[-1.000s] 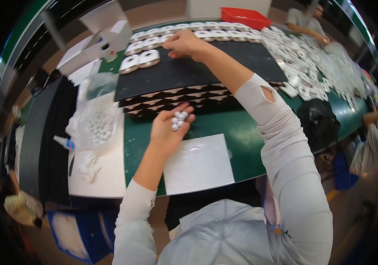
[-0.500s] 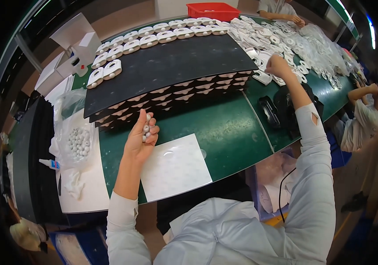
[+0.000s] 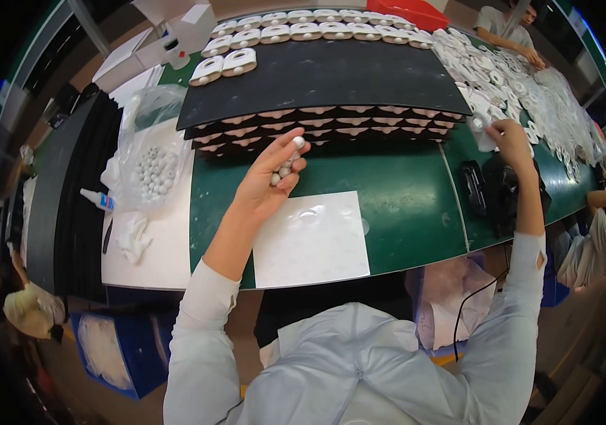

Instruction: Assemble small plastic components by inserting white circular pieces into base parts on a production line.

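My left hand (image 3: 267,177) is curled around several small white balls (image 3: 286,168), one of them held up at the fingertips. It hovers over the green table, just beyond a white sheet (image 3: 311,241). Over at the right, my right hand (image 3: 512,142) pinches a flat white plastic part (image 3: 482,131) at the corner of the black board stack. Behind it spreads a heap of similar white parts (image 3: 501,78). Along the far side of the top black board (image 3: 331,74) stand rows of white parts, each with a ball at its front.
Left of the stack, a clear bag of white balls (image 3: 154,171) lies near a small glue bottle (image 3: 97,199) and crumpled tissue (image 3: 134,239). Black boards (image 3: 69,191) stand at the far left. A black case (image 3: 473,188) lies at right. A red bin (image 3: 409,13) and a co-worker (image 3: 505,32) are beyond.
My right hand has drawn back from the heap with a white part in its fingers. My left hand still holds the balls, one now raised at the fingertips. The whole view has shifted.
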### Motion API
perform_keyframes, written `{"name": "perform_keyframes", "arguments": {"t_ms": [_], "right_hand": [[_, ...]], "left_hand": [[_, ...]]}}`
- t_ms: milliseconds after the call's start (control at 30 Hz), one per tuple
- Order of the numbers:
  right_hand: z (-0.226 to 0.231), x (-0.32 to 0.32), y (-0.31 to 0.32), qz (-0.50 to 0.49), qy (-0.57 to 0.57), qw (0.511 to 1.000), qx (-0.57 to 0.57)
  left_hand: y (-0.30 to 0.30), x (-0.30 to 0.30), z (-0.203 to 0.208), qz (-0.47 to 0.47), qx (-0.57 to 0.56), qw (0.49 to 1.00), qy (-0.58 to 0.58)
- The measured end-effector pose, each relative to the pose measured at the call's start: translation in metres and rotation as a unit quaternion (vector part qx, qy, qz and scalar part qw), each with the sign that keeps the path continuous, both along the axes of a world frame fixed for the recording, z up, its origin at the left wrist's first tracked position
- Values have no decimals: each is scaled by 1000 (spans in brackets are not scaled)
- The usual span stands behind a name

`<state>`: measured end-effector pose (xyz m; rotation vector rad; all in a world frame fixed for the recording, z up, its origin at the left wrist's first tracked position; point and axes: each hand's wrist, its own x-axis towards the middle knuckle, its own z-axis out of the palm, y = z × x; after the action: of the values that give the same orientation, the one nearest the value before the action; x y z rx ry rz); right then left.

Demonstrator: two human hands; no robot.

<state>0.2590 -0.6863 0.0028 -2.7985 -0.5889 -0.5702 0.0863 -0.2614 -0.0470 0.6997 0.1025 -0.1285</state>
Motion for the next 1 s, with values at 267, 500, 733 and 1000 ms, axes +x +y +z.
{"name": "perform_keyframes", "arguments": {"t_ms": [267,500,733,1000], "right_hand": [[-2,-136,135,163,168,846,479],[-63,-170,220,238,448,719,475],[-72,-173,231,248,413,775,410],[-68,-176,233,305,247,863,319]], "left_hand": [[1,0,4,4,38,999,-6],[5,2,-3,4,36,999,-13],[5,2,-3,-9,45,999,-20],[4,2,-3,-15,54,998,-34]]}}
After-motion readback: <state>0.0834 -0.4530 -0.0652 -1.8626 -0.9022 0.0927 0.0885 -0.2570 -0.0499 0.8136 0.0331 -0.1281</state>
